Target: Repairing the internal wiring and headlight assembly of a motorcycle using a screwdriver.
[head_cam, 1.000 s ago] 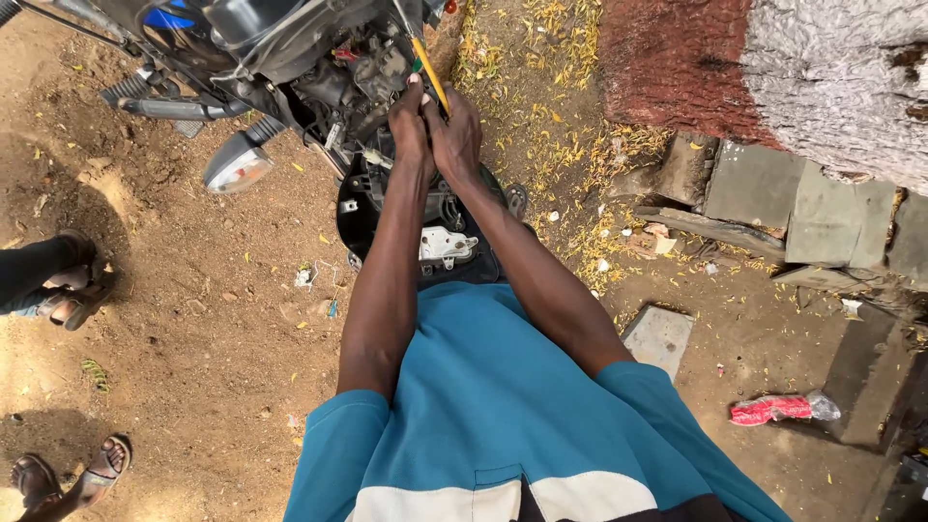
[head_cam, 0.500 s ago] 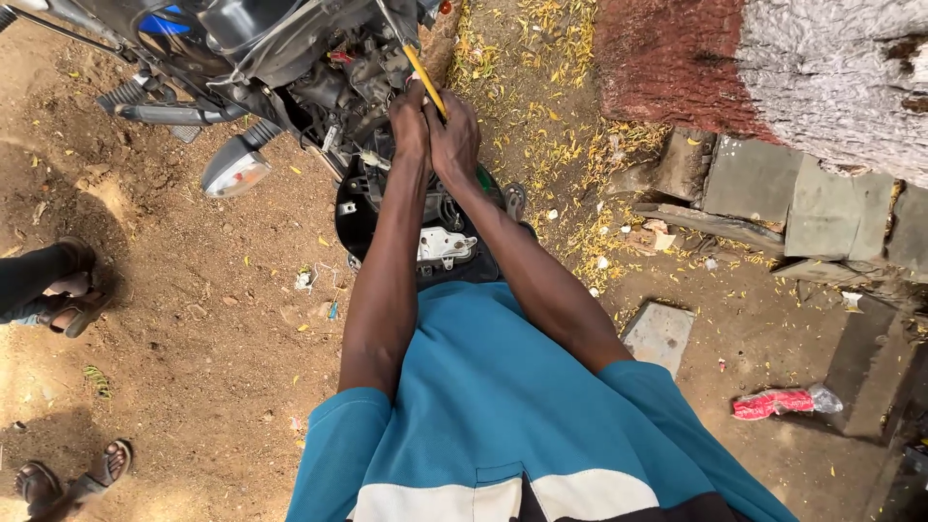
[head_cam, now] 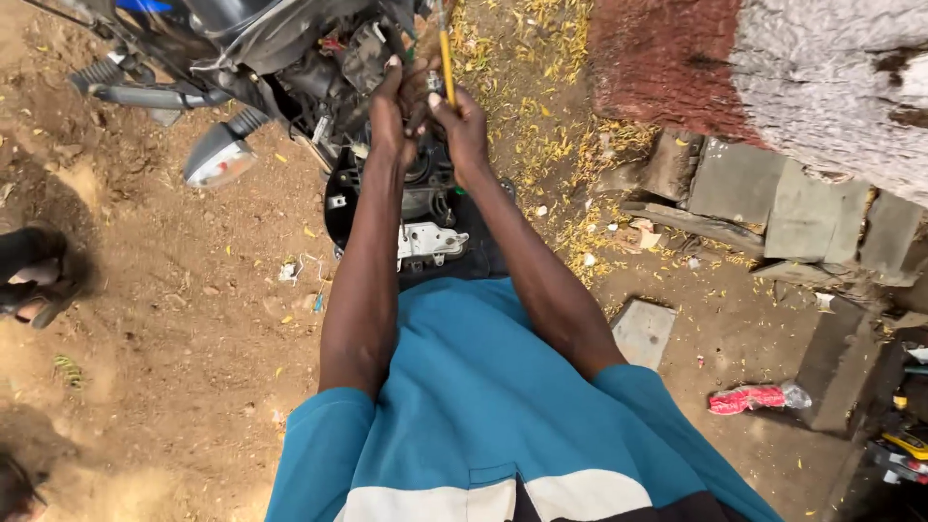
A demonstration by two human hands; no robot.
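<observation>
Both hands, left hand [head_cam: 389, 106] and right hand [head_cam: 462, 121], are gripping the thin yellow-handled screwdriver [head_cam: 446, 53], its shaft pointing away into the stripped black motorcycle front [head_cam: 319, 58].

Motorcycle parts [head_cam: 319, 58] crowded the left hand [head_cam: 389, 106] and right hand [head_cam: 462, 121]; open dirt ground [head_cam: 193, 319] lay leftward, stone blocks [head_cam: 773, 203] stood well right.

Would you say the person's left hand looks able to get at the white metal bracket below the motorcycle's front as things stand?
Probably yes: the white metal bracket lies uncovered beside the left forearm, but the left hand is up at the yellow-handled tool with the right hand.
</observation>
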